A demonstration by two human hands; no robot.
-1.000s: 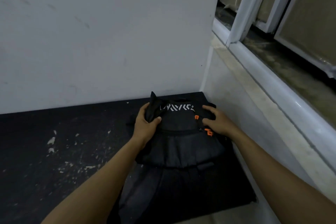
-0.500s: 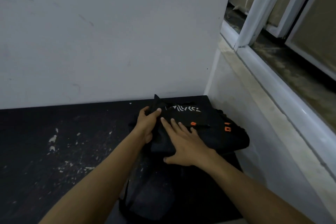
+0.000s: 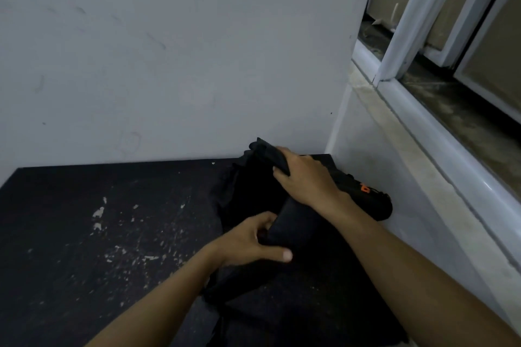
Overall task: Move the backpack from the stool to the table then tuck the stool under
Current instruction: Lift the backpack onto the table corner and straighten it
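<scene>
A black backpack (image 3: 248, 194) with small orange tabs lies on the dark table (image 3: 84, 234), pushed into the far right corner against the wall. My right hand (image 3: 304, 180) grips a black strap or flap at the top of the backpack. My left hand (image 3: 253, 242) holds a padded black part lower down, thumb out towards the right. The lower end of the backpack spreads towards me across the table's near right side. The stool is not in view.
A white wall (image 3: 169, 65) rises straight behind the table. On the right runs a low white wall with a window sill (image 3: 439, 132) and white window frames (image 3: 408, 25). The table top carries scattered pale scuff marks (image 3: 118, 234) on its left part.
My right hand moved up from lying flat on the backpack to gripping its top. My left hand dropped from the top down to a lower padded part. The logo side turned out of sight.
</scene>
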